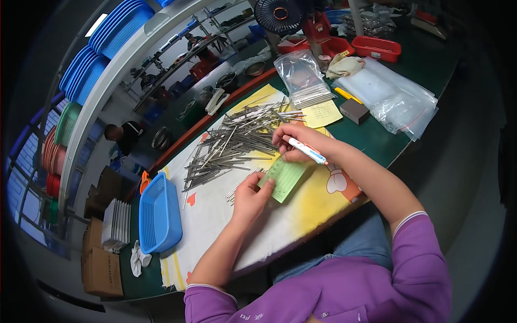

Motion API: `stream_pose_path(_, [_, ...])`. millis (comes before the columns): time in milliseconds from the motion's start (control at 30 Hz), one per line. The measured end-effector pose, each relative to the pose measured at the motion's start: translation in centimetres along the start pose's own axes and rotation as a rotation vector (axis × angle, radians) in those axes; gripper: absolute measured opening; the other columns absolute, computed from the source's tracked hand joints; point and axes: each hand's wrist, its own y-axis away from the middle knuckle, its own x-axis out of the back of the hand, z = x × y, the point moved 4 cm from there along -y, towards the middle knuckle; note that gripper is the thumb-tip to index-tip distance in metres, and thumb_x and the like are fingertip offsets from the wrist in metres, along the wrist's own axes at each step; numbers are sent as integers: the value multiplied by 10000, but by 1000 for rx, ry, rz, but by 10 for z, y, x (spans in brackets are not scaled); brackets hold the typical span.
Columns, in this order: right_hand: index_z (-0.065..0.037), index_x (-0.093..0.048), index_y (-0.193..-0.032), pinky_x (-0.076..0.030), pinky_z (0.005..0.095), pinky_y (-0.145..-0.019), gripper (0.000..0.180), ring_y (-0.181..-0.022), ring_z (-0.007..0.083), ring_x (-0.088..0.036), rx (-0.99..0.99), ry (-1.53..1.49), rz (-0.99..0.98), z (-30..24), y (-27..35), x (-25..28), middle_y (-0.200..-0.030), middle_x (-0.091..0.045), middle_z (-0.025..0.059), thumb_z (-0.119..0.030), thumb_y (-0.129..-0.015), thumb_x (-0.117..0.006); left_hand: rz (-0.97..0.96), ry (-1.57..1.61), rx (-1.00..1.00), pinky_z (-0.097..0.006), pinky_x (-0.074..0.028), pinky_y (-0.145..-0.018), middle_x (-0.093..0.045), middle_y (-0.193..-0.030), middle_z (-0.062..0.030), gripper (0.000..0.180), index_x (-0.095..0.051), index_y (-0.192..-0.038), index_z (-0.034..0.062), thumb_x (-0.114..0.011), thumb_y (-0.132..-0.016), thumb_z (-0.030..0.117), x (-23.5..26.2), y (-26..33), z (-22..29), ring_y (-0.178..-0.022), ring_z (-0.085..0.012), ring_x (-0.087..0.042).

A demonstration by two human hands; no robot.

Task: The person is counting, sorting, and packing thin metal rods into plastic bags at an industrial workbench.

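— What do the hands look like from the head view?

— I see the left hand [251, 195] reaching up from the lower edge, forearm slanted, its thumb and fingers pressed together on the near corner of a green paper slip [284, 177]. The right hand [295, 142] comes in from the right, elbow bent, wrist turned inward, fingers curled around a white pen [305, 149] with a blue tip, resting at the slip's far edge.

— And the slip itself?

— It lies flat on the surface [215, 215], between the two hands, tilted.

— What crowds them?

— Just beyond the right hand, and left of it, a heap of thin metal rods [237, 141] spreads wide; a few rods lie touching the left hand's fingertips. A blue basket [159, 215] sits well left of the left hand. A yellow note [321, 113] lies just past the right hand.

— Open room?

— I see bare cloth below the left hand, toward the surface's near edge.
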Motion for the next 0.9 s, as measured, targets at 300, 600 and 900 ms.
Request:
stream_pose_path(300, [-88, -496, -998, -442, 292, -512, 240, -572, 169, -555, -193, 7, 406, 26, 4, 29, -696, -551, 37, -100, -786, -608, 487, 22, -60, -200, -354, -421, -546, -615, -19, 181, -555, -917, -15, -516, -894, 161, 106, -70, -28, -453, -64, -467])
stream_pose_path(600, [-116, -452, -1033, -468, 360, -686, 330, -802, 274, -595, -72, 521, 420, 17, 6, 24, -846, -594, 74, -24, -739, -573, 775, -688, -170, -337, -453, -793, -478, -1135, -214, 502, -350, -1243, -58, -556, -804, 70, 130, -52, -34, -887, -240, -556])
stream_pose_path(900, [-108, -514, -1055, -452, 353, -740, 338, -860, 269, -566, 192, 409, 506, -10, 15, 35, -930, -561, 113, 25, -749, -461, 222, -759, -694, -380, -408, -844, -565, -988, -118, 224, -573, -947, 19, -617, -730, 51, 0, 16, 37, -961, -302, -510])
